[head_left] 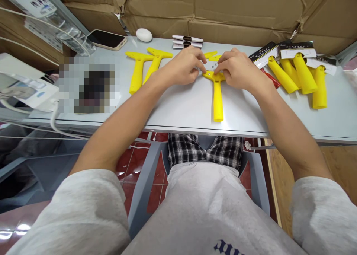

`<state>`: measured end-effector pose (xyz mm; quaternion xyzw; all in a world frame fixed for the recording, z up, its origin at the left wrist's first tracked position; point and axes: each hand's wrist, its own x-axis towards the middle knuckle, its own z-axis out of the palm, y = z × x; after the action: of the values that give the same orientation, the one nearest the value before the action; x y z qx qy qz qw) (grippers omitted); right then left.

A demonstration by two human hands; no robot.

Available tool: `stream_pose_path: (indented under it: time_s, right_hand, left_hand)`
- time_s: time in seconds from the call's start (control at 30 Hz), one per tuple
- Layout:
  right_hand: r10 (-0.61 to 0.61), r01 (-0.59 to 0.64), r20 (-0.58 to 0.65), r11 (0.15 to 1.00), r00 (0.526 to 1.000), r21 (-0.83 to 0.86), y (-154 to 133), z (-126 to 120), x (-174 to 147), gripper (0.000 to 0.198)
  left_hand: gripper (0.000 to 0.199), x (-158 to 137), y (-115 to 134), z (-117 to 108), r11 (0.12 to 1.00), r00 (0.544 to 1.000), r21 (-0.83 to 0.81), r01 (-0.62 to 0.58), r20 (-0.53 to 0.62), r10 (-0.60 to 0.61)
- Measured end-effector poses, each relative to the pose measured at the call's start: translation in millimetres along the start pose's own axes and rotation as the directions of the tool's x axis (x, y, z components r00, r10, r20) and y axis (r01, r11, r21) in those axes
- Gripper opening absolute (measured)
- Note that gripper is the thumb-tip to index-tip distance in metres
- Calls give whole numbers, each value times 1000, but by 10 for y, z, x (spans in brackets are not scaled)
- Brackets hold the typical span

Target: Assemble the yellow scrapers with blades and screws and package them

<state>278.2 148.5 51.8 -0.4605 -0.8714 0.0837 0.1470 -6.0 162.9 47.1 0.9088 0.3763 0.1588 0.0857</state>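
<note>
Between both hands (212, 67), unlabelled yellow scraper (217, 95)

Bare table (178, 110) near edge — yellow scrapers (304, 78) crowd the right

on my worktop (178, 113) i see two loose yellow handles (146, 67) lying side by side toward the far left. at the far left corner a phone (107, 39) lies face up, and a white egg-shaped thing (144, 35) sits just beside it. a small stack of black-and-white packs (187, 41) rests at the far edge near the middle. toward the far right corner i see packaged yellow scrapers (301, 74) heaped together, with a red piece (271, 79) at their near left. cardboard boxes (223, 9) stand behind the far edge.
</note>
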Motion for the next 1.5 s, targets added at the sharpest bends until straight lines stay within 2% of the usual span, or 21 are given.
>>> stream_pose_path:
  time_s: [0.17,0.3,0.43,0.53,0.63,0.77,0.83,0.9,1.03,1.27,1.5]
  right_hand:
    - [9,-9,8,1000,1000,6,-13,1,-2,45]
    - [-15,15,9,1000,1000,-27,-20,-15,-8,58]
    - [-21,19,-26,998,999,-53,-16,-122,-62,65]
    - [-3,-4,-72,995,997,-103,-81,-257,-239,67]
    - [55,-71,-112,987,992,-145,-195,-296,-565,71]
    - [131,-137,-55,984,990,-116,-224,-61,-1023,75]
    - [171,-168,16,979,985,-115,-163,102,-1168,84]
    - [206,-195,82,973,975,-126,-93,225,-1244,89]
    - [216,-199,111,969,970,-148,-33,306,-1270,89]
    - [237,-216,115,962,965,-168,-66,296,-1265,87]
    - [246,-218,92,945,965,-242,-270,110,-1184,71]
  left_hand:
    - [56,-5,2,-1,1000,1000,1,13,5,-13]
    - [46,-9,11,4,998,998,-1,55,21,-55]
    - [42,-13,67,-37,991,992,45,123,-17,-122]
    - [43,-90,156,-123,983,984,54,174,-40,-172]
    - [55,-295,301,-150,983,985,61,174,-25,-173]
    - [64,-680,583,59,981,981,61,187,48,-190]
    - [69,-836,732,212,976,971,70,207,107,-214]
    - [71,-934,851,333,964,959,74,255,113,-262]
    - [69,-984,963,416,945,942,74,319,89,-325]
    - [66,-1002,946,422,941,940,29,337,41,-338]
    - [67,-1015,952,431,945,945,53,322,39,-325]
